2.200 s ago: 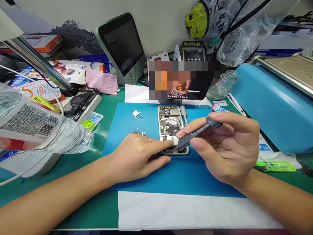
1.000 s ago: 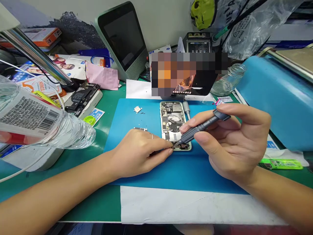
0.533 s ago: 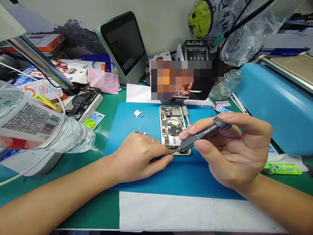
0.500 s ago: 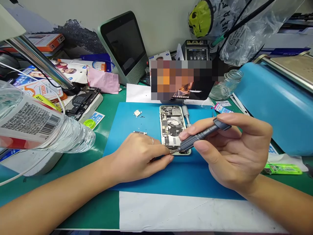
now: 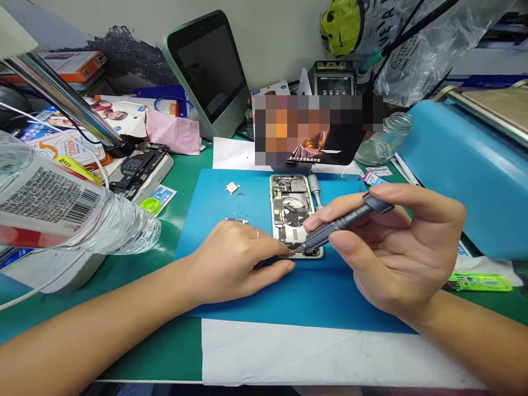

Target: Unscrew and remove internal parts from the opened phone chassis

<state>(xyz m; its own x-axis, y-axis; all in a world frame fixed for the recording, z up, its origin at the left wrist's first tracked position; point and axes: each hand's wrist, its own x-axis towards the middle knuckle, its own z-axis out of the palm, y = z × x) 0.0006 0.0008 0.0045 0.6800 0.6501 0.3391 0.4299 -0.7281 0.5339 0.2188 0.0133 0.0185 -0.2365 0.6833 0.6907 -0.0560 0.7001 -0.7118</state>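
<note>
An opened smartphone (image 5: 293, 212) lies on a blue mat (image 5: 247, 308), its inner parts showing. My right hand (image 5: 406, 253) grips a dark grey screwdriver (image 5: 336, 228) between thumb and fingers, index finger at the cap. The tip slants down to the phone's near left corner. At that corner rests the index fingertip of my left hand (image 5: 235, 258). Its thumb is stretched out a little apart, with nothing visible between them. A second grey screwdriver (image 5: 315, 190) lies along the phone's right side. Small metal parts (image 5: 232, 188) and tiny screws lie left of the phone.
A large water bottle (image 5: 74, 203) leans in at left, near another opened phone (image 5: 140, 170). Behind the mat stand a tablet-like display (image 5: 208, 71), a partly blurred screen (image 5: 342, 143) and a glass jar (image 5: 391, 137). A blue roll (image 5: 449, 176) lies at right.
My left thumb and index finger have parted slightly at the phone's corner. The screwdriver stays at the same corner in my right hand. The view has shifted a little.
</note>
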